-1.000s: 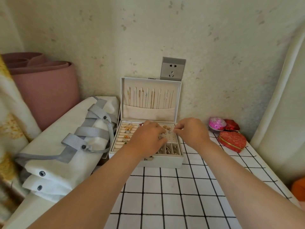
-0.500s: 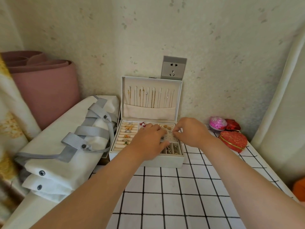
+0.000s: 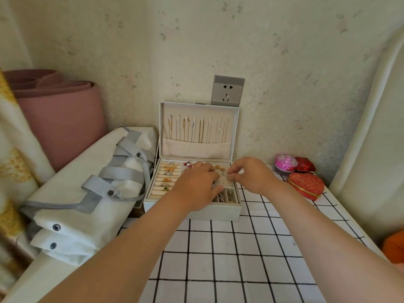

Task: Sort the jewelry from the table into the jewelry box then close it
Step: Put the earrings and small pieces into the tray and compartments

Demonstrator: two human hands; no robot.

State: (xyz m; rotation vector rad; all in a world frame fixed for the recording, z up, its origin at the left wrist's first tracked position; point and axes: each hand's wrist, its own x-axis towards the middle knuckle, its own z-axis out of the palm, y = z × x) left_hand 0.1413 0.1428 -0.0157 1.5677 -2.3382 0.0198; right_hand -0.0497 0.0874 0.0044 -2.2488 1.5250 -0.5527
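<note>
The white jewelry box (image 3: 214, 213) stands open against the wall, its lid (image 3: 196, 147) upright with several thin necklaces (image 3: 196, 130) hanging inside. Rings sit in the ring rolls (image 3: 167, 180) on the tray's left. My left hand (image 3: 196, 184) lies over the middle of the tray, fingers bent down onto the perforated earring panel (image 3: 225, 182); what is under them is hidden. My right hand (image 3: 251, 176) pinches thumb and forefinger together on a tiny earring at the panel's right side. Small compartments (image 3: 227, 196) at the front right hold more pieces.
A white bag with grey straps (image 3: 87, 193) lies left of the box, with a pink rolled mat (image 3: 61, 114) behind it. A red heart-shaped box (image 3: 306, 185), a pink round case (image 3: 285, 162) and a small red box (image 3: 305, 165) sit right. The checked tablecloth (image 3: 218, 259) spreads in front.
Both hands stay over the tray in nearly the same spots; only small shifts of the fingers show.
</note>
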